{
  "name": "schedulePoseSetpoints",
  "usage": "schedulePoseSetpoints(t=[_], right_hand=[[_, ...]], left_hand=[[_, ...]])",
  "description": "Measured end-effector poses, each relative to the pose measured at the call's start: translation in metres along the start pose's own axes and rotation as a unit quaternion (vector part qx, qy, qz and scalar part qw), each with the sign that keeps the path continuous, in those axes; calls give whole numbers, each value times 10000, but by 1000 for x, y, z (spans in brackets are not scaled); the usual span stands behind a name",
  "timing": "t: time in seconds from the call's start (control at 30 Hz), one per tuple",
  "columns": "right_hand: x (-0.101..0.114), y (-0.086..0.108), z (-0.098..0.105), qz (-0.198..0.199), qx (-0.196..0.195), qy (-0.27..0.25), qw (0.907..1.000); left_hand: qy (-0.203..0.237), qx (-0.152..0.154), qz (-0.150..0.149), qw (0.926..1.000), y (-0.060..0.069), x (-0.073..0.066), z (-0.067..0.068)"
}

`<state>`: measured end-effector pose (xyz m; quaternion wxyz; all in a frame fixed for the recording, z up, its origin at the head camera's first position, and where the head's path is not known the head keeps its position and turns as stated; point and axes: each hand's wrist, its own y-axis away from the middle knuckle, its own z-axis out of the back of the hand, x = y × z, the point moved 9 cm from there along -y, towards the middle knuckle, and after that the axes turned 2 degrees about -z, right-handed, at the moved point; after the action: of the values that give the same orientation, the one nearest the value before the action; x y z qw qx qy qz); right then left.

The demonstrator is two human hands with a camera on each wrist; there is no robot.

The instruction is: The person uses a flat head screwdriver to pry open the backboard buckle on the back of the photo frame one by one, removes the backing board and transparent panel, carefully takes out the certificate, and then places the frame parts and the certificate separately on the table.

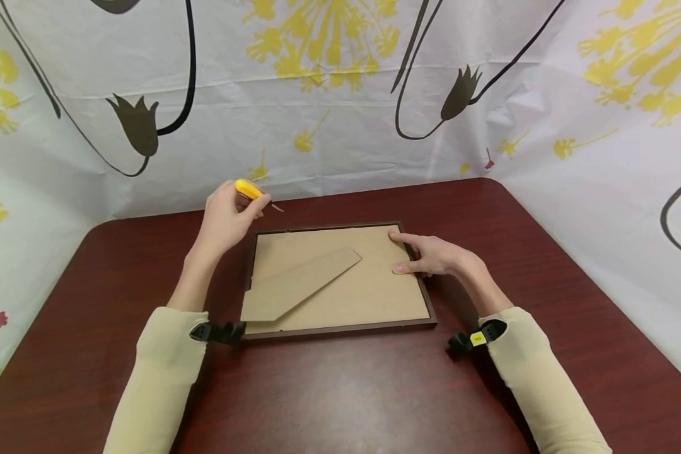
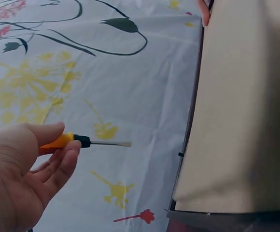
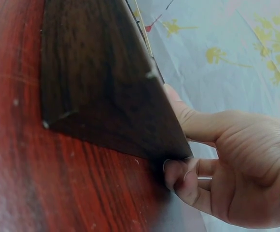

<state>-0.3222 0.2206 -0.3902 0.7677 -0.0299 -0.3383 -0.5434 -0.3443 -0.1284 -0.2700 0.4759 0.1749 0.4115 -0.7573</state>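
Note:
A picture frame (image 1: 340, 330) lies face down on the table, its tan backing board (image 1: 369, 296) uppermost. Across the board runs a tan easel-stand flap (image 1: 301, 284). Above the frame's far left corner, my left hand (image 1: 224, 217) holds a small yellow-handled screwdriver (image 1: 250, 189). In the left wrist view the flat metal tip of the screwdriver (image 2: 110, 143) points toward the frame without touching it. My right hand (image 1: 439, 255) grips the frame's right edge, thumb and forefinger on the board. The right wrist view shows curled fingers (image 3: 190, 186) at the lower edge of the dark wood-grain moulding (image 3: 101, 72).
The dark red-brown table (image 1: 340, 391) extends around the frame on all sides. Behind it and at both sides hangs a white sheet (image 1: 215, 151) printed with yellow and grey flowers. Black camera straps (image 1: 218, 331) sit on both wrists over cream sleeves.

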Motion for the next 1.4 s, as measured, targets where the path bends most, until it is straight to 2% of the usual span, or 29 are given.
schedulePoseSetpoints(t=[0.13,0.27,0.47,0.57,0.7,0.83,0.93,1.1,1.27,1.4], right_hand=[[1,0,1,12,-2,-37,10000],[1,0,0,12,31,-41,10000],[0,-1,-1,109,36,-105,9999],[-1,0,0,106,34,-140,9998],[-5,2,0,49,2,-178,9998],[-2,1,0,182,-23,-146,9997],[0,0,0,229,-22,-126,9997],[2,0,0,243,-4,-216,9995],[1,0,1,241,-2,-261,9994],[0,-1,0,253,13,-297,9992]], left_hand=[[349,-496,-105,9981,11,-2,14],[663,-721,-133,9951,22,1,22],[691,-786,-47,9945,37,5,32],[667,-715,41,9952,46,8,38],[669,-542,260,9959,56,15,46],[537,-439,547,9961,67,26,55],[444,-208,806,9955,74,35,59],[288,512,1152,9916,86,44,54],[196,1318,1410,9810,101,52,42],[-16,1744,1472,9736,112,58,37]])
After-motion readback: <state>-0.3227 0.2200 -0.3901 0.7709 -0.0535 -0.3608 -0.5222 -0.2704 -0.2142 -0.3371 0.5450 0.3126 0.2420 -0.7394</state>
